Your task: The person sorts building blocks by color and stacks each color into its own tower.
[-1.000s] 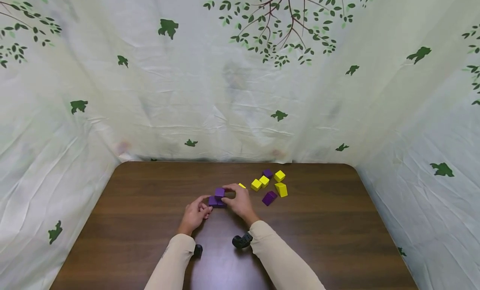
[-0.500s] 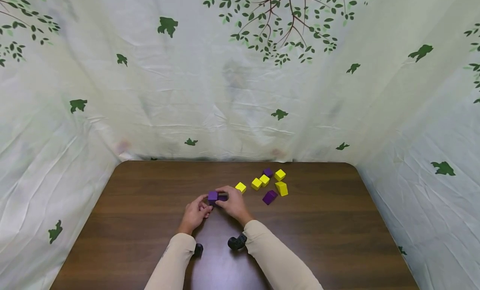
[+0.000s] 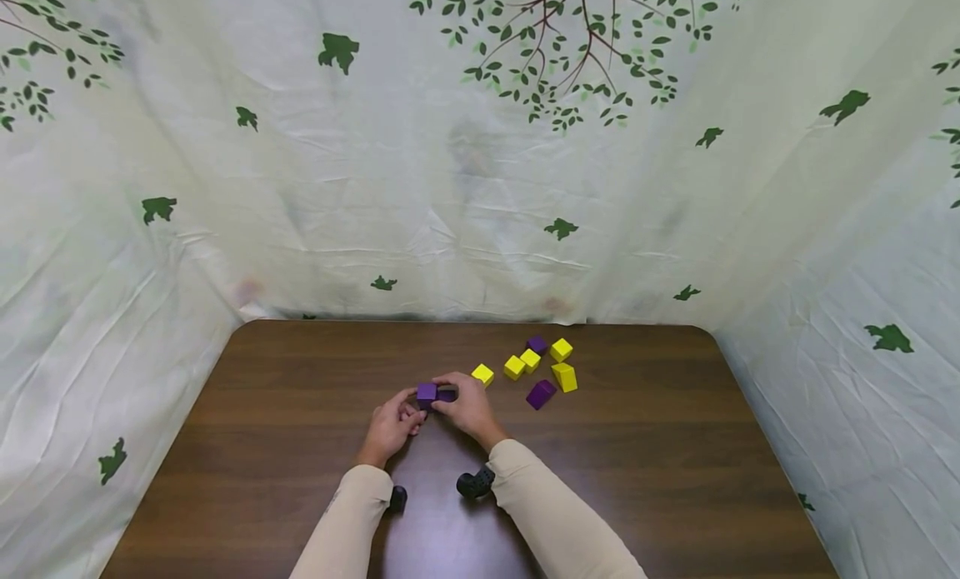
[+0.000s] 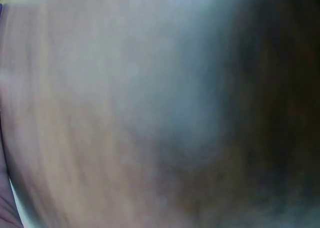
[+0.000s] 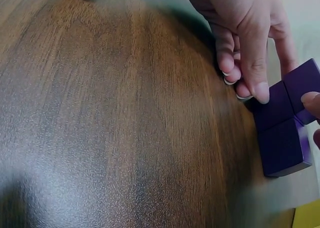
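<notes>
"2 grips, or just 1?"

"2. The right hand (image 3: 471,406) pinches the top purple cube (image 3: 427,391) between thumb and index finger. The left hand (image 3: 387,430) holds the lower left cube (image 5: 272,109), its thumb pressed to the near side."

"Where do those cubes sit?"

"The top purple cube rests on the lower left cube. The lower right cube (image 5: 281,150) stands beside that, touching it, on the brown table (image 3: 637,462)."

"And beyond the hands?"

"Just past the right hand, 1 yellow cube (image 3: 482,376). Farther right, 4 more yellow cubes (image 3: 565,377) and 2 loose purple cubes (image 3: 540,395) lie scattered."

"Further out?"

"2 beige sleeves (image 3: 558,504), a dark device (image 3: 474,484) at each wrist, and a pale leaf-printed cloth (image 3: 450,196) behind the table."
</notes>
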{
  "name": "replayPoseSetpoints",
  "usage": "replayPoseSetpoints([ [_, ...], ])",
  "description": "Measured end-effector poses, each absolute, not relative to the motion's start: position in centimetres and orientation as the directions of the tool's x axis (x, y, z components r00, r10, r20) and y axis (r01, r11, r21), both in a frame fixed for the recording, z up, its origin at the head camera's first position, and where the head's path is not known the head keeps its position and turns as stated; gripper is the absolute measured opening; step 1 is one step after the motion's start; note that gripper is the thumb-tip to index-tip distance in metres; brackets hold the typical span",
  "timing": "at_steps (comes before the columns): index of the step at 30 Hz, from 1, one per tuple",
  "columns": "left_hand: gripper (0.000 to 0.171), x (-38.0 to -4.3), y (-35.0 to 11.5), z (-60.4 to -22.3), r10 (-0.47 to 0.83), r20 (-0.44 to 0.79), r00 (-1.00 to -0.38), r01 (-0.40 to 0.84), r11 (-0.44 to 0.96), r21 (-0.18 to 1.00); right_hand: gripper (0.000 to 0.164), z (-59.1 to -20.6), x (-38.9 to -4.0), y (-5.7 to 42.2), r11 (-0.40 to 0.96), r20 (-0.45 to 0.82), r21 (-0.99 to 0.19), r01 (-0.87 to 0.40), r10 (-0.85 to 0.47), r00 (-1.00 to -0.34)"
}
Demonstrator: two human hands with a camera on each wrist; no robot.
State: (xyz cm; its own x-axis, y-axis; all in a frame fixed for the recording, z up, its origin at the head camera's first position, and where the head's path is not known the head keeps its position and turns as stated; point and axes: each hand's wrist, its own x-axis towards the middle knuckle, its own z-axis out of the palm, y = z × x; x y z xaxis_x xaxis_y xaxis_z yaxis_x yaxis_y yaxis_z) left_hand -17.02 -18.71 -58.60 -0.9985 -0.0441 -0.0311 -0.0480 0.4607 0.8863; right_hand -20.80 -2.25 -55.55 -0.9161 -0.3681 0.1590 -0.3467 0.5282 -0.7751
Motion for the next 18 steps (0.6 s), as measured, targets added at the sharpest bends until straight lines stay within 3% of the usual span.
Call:
replayPoseSetpoints([
  [18, 0.039, -16.97, -18.68, -58.54, -0.048, -0.032, -0.998, -0.051, 0.474, 0.879, 0.034, -55.72, -20.88, -2.19, 0.533, 0.128, -0.785, -0.317, -0.361, -0.924],
])
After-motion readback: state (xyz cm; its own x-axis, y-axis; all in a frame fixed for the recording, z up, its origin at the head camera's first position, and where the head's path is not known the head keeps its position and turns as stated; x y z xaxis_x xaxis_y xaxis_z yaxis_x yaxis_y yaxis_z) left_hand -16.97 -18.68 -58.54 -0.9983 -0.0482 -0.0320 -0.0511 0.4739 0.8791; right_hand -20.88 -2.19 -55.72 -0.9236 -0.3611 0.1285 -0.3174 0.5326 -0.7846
